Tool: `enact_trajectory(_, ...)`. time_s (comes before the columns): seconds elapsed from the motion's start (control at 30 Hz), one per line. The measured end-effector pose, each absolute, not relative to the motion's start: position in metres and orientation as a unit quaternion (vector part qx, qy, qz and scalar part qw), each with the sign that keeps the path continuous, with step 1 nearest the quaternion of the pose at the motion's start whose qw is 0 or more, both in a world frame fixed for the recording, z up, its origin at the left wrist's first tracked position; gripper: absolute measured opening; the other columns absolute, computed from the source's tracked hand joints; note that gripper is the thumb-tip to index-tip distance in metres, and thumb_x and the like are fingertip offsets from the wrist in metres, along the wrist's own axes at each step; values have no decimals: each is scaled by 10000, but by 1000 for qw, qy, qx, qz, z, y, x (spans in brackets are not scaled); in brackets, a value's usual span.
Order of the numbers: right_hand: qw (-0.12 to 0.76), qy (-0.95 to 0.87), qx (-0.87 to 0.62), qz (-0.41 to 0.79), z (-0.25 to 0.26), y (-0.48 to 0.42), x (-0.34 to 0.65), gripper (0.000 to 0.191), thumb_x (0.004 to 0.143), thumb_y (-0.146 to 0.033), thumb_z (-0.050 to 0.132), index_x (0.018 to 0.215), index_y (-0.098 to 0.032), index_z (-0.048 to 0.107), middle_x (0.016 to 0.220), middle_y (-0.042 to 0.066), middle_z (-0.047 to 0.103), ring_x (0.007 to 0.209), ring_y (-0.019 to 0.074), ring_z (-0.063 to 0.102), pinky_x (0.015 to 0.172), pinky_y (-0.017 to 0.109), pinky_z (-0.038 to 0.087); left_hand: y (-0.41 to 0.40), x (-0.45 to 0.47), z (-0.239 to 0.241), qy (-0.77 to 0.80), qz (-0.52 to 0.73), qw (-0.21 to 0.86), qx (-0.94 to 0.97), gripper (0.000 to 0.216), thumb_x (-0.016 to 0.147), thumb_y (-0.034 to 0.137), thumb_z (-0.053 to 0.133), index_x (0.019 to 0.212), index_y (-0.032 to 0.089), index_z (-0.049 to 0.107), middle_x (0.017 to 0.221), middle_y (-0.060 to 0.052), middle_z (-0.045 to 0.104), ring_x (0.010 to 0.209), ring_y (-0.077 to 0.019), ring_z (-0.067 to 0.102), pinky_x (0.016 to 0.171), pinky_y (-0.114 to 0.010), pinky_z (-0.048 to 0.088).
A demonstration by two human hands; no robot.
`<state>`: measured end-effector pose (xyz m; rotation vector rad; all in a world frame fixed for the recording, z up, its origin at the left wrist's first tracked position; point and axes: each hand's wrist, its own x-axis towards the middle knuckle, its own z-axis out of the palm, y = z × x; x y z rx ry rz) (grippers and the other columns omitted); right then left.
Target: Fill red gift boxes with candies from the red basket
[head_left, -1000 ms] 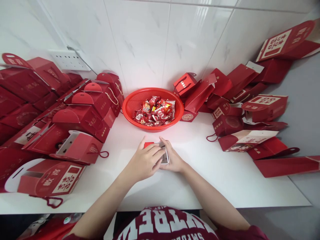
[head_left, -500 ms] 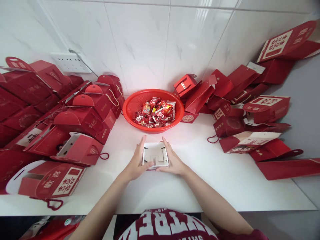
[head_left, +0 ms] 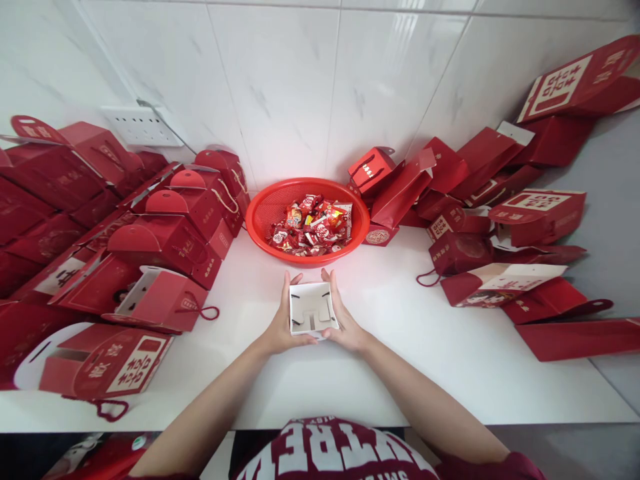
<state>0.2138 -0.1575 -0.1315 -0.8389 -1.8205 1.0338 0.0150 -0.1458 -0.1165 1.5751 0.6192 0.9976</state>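
A small open paper box (head_left: pixel 312 309) with a white inside stands on the white table (head_left: pixel 400 347) in front of me. My left hand (head_left: pixel 281 320) presses flat against its left wall and my right hand (head_left: pixel 344 315) against its right wall, so both hold it between them. The box's opening faces up and nothing shows inside. Just beyond it sits a red plastic basket (head_left: pixel 260 207) holding a heap of wrapped candies (head_left: pixel 313 227).
Assembled red gift boxes (head_left: pixel 165 240) with flaps and cord handles pile up along the left. Flat and half-folded red boxes (head_left: pixel 500 280) lie scattered on the right. A white tiled wall with a socket strip (head_left: pixel 143 123) stands behind. The table's front edge runs near my chest.
My left hand came off the top of the box and moved to its left side. The box now stands open with its white inside showing, held a little nearer the basket.
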Motion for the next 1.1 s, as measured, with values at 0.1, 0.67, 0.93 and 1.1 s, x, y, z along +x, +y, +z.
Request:
enact_trajectory(0.1,425,-728,-341,416,-132,-158,214,1289,743,-881,501,1529,-237,-293,1662,124,-113,1532,316,-66,1219,552,91,-146,14,-118,266,417,555,668,1392,643,433,895,1527,454,-180,1646,-96,-92,1511,-380,142,1195,-579,247)
enact_trajectory(0.67,407,-798,-329,298,-112,-160,233,1162,823,-841,444,1577,-208,-173,1661,149,60,1518,358,102,1205,590,169,-149,3,-112,321,401,382,769,1382,600,365,913,1541,474,-92,1532,-81,338,1394,-361,391,1119,-560,373)
enact_trajectory(0.93,435,-612,-439,494,-110,-168,219,729,1007,-590,319,1607,-293,31,1657,37,177,1381,342,433,1082,569,442,-146,10,-112,303,386,422,762,1440,584,385,924,1525,489,-161,1654,-38,112,1514,-377,158,1200,-635,197)
enact_trajectory(1.1,479,-585,-416,505,-118,-158,214,686,1006,-554,364,1597,-264,171,1627,33,279,1471,255,312,1219,461,248,-142,13,-121,312,388,483,720,1443,594,401,918,1532,456,-177,1668,-60,36,1526,-387,100,1194,-648,204)
